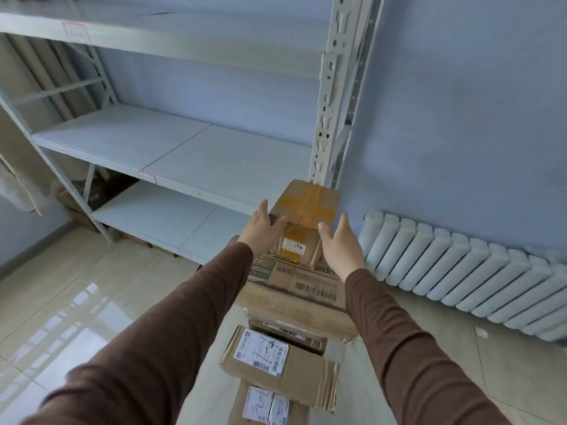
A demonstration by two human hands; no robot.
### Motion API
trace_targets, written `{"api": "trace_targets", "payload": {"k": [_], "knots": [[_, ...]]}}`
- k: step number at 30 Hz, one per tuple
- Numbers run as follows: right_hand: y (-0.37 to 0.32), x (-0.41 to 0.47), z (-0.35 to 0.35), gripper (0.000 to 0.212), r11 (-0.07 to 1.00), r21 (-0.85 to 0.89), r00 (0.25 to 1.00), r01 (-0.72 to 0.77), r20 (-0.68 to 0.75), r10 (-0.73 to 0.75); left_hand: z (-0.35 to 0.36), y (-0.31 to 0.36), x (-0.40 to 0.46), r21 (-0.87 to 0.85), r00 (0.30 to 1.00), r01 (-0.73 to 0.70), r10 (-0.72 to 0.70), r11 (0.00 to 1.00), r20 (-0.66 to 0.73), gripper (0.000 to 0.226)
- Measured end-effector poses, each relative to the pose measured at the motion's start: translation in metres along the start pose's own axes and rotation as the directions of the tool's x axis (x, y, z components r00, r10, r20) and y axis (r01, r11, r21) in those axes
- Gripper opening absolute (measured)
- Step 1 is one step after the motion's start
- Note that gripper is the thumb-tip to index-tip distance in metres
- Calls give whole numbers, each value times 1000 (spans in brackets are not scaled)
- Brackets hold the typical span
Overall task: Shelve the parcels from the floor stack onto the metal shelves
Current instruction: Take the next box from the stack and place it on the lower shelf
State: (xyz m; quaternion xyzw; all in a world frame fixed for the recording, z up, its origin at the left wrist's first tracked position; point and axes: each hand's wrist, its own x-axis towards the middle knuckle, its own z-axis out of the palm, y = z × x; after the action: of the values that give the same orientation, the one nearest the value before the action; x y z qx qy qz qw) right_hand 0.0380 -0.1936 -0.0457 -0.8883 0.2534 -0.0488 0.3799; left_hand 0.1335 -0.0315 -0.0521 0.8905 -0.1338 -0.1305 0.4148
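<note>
Between our two open hands sits the top parcel, a small taped cardboard box crowning the floor stack. Our left hand has its fingers spread against the box's left side, the thumb touching the top edge; whether it presses we cannot tell. Our right hand is flat and open just beside the right face, gripping nothing. Left of the hands, beyond them, stand the metal shelves. Under the grip lies a larger printed carton, with labelled parcels nearer us. Right of the right hand, a white radiator lines the wall.
</note>
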Motion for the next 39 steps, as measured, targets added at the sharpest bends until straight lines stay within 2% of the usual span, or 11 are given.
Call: {"api": "trace_targets", "payload": {"k": [4,7,11,16,22,26,29,32,36,37,39], "knots": [[7,22,9,75,986,144,990,-90,117,73,20,-2,26,-185,994,101,-108,977,-29,67],[6,27,20,71,976,204,994,-70,95,52,26,-7,36,-374,983,140,-174,917,-61,47],[-9,19,33,70,970,222,995,101,-17,-100,15,-22,25,-536,972,112,-203,837,-115,32],[-48,12,59,69,922,251,954,296,-34,-297,-34,-34,-4,-648,938,29,-244,761,-245,23],[-119,-12,95,63,774,404,851,487,-21,-525,-116,-56,-59,-720,873,-84,-298,689,-387,21],[-176,-50,125,50,604,648,772,464,38,-634,-174,-79,-117,-771,785,-194,-375,606,-492,18],[-218,-89,144,51,454,746,670,488,13,-742,-211,-101,-167,-783,705,-312,-422,537,-570,20],[-260,-128,171,63,421,787,624,452,59,-780,-243,-122,-219,-741,606,-462,-436,488,-665,25],[-307,-195,190,107,486,813,634,320,198,-748,-286,-152,-293,-645,462,-593,-453,481,-762,25],[-317,-211,195,118,494,826,618,272,243,-747,-296,-160,-312,-626,436,-617,-456,476,-776,25],[-338,-244,206,139,505,854,537,127,369,-759,-315,-175,-349,-588,385,-661,-461,466,-799,25]]}}
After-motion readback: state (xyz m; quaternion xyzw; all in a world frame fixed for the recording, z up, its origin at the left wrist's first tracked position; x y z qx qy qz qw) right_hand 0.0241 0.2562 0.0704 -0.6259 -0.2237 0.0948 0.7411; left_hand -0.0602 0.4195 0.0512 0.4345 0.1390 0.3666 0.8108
